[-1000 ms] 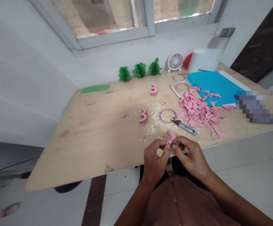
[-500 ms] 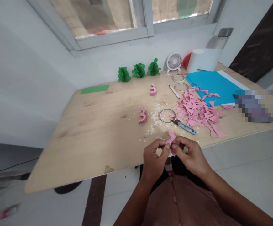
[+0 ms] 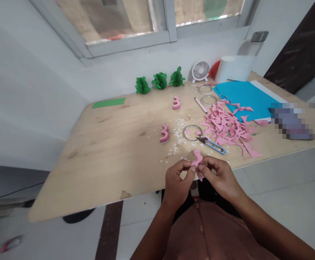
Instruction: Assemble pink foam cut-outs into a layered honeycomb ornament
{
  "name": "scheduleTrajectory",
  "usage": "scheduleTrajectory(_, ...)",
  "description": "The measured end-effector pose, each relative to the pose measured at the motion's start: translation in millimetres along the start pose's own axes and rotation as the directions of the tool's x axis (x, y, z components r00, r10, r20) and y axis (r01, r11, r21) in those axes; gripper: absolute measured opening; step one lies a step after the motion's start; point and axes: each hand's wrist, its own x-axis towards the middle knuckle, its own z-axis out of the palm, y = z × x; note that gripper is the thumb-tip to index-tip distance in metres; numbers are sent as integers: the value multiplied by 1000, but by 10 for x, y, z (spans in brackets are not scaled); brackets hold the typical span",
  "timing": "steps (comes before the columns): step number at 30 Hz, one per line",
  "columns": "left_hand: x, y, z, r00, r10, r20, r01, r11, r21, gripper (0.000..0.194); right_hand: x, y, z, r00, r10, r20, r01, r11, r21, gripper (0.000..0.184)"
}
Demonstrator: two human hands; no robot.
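A curved pink paper cutout (image 3: 198, 156) is pinched between both hands above the table's front edge. My left hand (image 3: 179, 180) grips its lower left side between thumb and index finger. On the other side my right hand (image 3: 219, 176) is closed on the same piece; its curled fingers hide part of it. Just beyond lie blue-handled thread snips (image 3: 213, 145), their tips by a roll of tape (image 3: 192, 133). Two stacks of similar pink cutouts, a nearer stack (image 3: 164, 133) and a farther stack (image 3: 176, 103), rest to the left.
Pink paper scraps (image 3: 225, 124) are heaped on the right, by blue sheets (image 3: 249, 97). White bits (image 3: 179, 131) litter the wooden table (image 3: 105, 155). Along the wall stand green paper shapes (image 3: 160, 81) and a small fan (image 3: 200, 71). A pen (image 3: 201, 105) lies near the scraps.
Almost nothing differs. Both hands keep their pinch on the pink cutout, and a little more of its lower end shows beneath the fingers.
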Motion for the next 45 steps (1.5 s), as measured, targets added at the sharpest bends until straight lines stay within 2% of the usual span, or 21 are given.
scheduleTrajectory(22,9,0,-12,1000,-12,-4,12,1000,8,11,12,-31,-6,1000,21,6,-21,1000,2,19)
scheduleTrajectory(31,12,-1,-7,1000,-14,-24,14,1000,3,11,10,-28,-17,1000,-5,12,5,1000,13,18)
scheduleTrajectory(40,1,4,-13,999,42,-20,-40,995,88,11,10,-30,-3,1000,10,1,-10,1000,22,22)
scheduleTrajectory(45,-5,-7,-13,999,35,-31,-33,995,90,11,0,-38,-4,1000,13,1,-13,1000,15,21)
